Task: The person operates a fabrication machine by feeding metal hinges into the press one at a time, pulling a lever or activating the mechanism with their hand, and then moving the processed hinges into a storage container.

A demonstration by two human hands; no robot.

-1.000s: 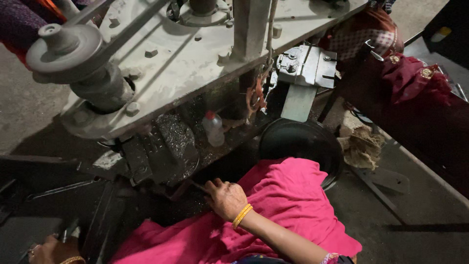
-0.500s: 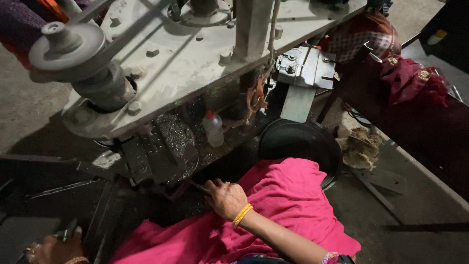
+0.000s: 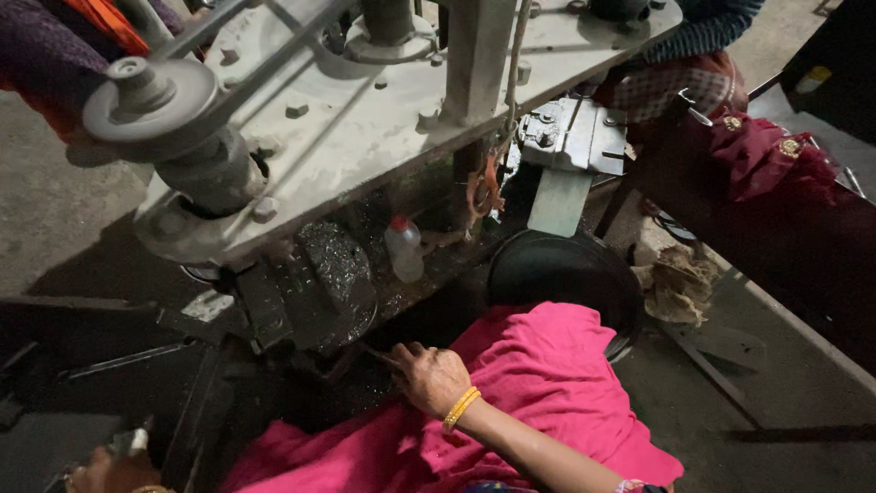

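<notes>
Head cam: right hand (image 3: 429, 376) half curled on pink cloth (image 3: 547, 383), fingertips at dark machine base (image 3: 315, 288), gripping nothing; left hand (image 3: 109, 470) unclear.

Bottle (image 3: 404, 248) under machine plate (image 3: 365, 119); pan (image 3: 566, 274) rightward

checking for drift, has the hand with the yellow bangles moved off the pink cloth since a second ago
No. The right hand lies where it did, on the pink cloth's edge, fingers toward the dark machine base, just below the small plastic bottle.
</notes>
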